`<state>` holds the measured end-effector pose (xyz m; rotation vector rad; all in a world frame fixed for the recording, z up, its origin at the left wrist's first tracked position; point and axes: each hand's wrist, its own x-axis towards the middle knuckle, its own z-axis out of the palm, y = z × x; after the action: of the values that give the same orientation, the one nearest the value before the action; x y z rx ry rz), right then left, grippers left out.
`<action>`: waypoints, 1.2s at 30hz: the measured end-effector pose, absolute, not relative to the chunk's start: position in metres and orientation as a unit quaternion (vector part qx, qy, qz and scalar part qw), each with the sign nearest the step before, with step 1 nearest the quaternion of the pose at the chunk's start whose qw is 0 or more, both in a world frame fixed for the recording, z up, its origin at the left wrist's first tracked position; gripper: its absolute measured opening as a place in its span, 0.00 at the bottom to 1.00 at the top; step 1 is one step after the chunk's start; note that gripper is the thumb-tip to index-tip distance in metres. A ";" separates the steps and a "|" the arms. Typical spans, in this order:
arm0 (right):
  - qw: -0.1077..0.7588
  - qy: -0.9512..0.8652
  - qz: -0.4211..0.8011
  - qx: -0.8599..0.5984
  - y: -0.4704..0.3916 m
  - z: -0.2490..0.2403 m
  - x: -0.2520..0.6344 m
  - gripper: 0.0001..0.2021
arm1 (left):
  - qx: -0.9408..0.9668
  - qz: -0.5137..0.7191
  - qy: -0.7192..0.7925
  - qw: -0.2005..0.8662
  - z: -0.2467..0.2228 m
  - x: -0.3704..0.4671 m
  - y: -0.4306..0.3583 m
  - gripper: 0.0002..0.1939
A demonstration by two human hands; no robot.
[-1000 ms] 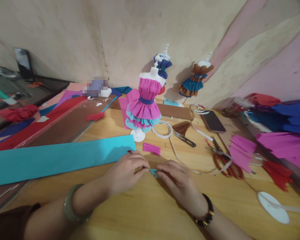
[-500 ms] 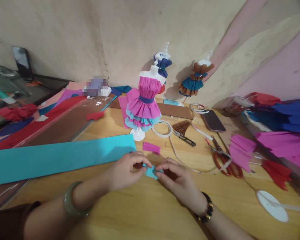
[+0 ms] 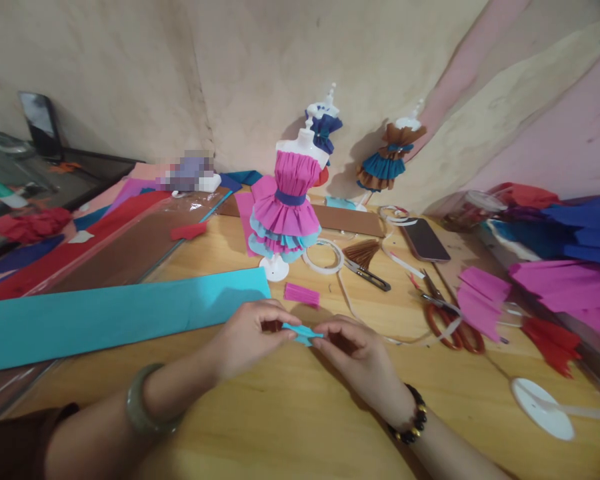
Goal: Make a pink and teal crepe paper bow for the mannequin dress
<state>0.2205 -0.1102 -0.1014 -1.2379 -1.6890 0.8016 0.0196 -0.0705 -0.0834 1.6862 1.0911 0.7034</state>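
Observation:
Between my two hands is a small piece of turquoise crepe paper [image 3: 304, 334], folded or creased along its length. My left hand [image 3: 254, 332] pinches its left end between thumb and fingers. The right end is pinched by my right hand [image 3: 356, 350] in the same way. Just beyond my fingertips lies a small pleated magenta paper piece [image 3: 302, 295]. Behind that stands a white mini dress form [image 3: 300, 148] in a ruffled magenta and turquoise paper dress [image 3: 286, 217] with a dark blue waistband. A long turquoise paper strip [image 3: 130, 310] lies to the left of my left hand.
Right of my hands are orange-handled scissors [image 3: 453, 327], thread snips [image 3: 370, 275], a tape roll [image 3: 324, 257], a phone [image 3: 427, 240] and a white disc [image 3: 543, 408]. Two more dressed forms, one in brown and teal [image 3: 385, 163], stand by the wall. Coloured papers [image 3: 95, 243] lie at left.
The turquoise piece, earlier showing a flatter, wider face, now appears narrower and creased between my fingertips. Both hands keep their pinch in nearly the same place.

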 end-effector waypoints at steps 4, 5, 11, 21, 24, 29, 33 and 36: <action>0.424 -0.683 0.315 -0.504 -0.110 -0.104 0.222 0.03 | 0.700 0.298 0.451 0.467 -0.084 0.021 -0.072 0.07; 0.421 -0.683 0.317 -0.506 -0.110 -0.104 0.222 0.03 | 0.704 0.298 0.452 0.459 -0.083 0.021 -0.072 0.07; 0.403 -0.686 0.330 -0.508 -0.111 -0.105 0.221 0.02 | 0.727 0.303 0.452 0.419 -0.084 0.022 -0.073 0.07; 0.425 -0.666 0.359 -0.497 -0.112 -0.104 0.220 0.08 | 0.708 0.302 0.460 0.443 -0.083 0.022 -0.075 0.07; 0.433 -0.645 0.404 -0.483 -0.113 -0.104 0.220 0.09 | 0.700 0.313 0.456 0.452 -0.084 0.022 -0.074 0.07; 0.451 -0.601 0.450 -0.482 -0.113 -0.103 0.219 0.07 | 0.702 0.318 0.451 0.450 -0.085 0.022 -0.072 0.07; 0.474 -0.566 0.471 -0.482 -0.111 -0.102 0.219 0.05 | 0.704 0.329 0.441 0.449 -0.085 0.021 -0.072 0.07; 0.471 -0.563 0.474 -0.487 -0.110 -0.101 0.220 0.05 | 0.706 0.334 0.436 0.447 -0.084 0.021 -0.073 0.08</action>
<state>0.2202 -0.1104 -0.1012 -1.1927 -1.3789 1.1598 0.0205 -0.0733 -0.0838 1.7486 1.0800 0.8259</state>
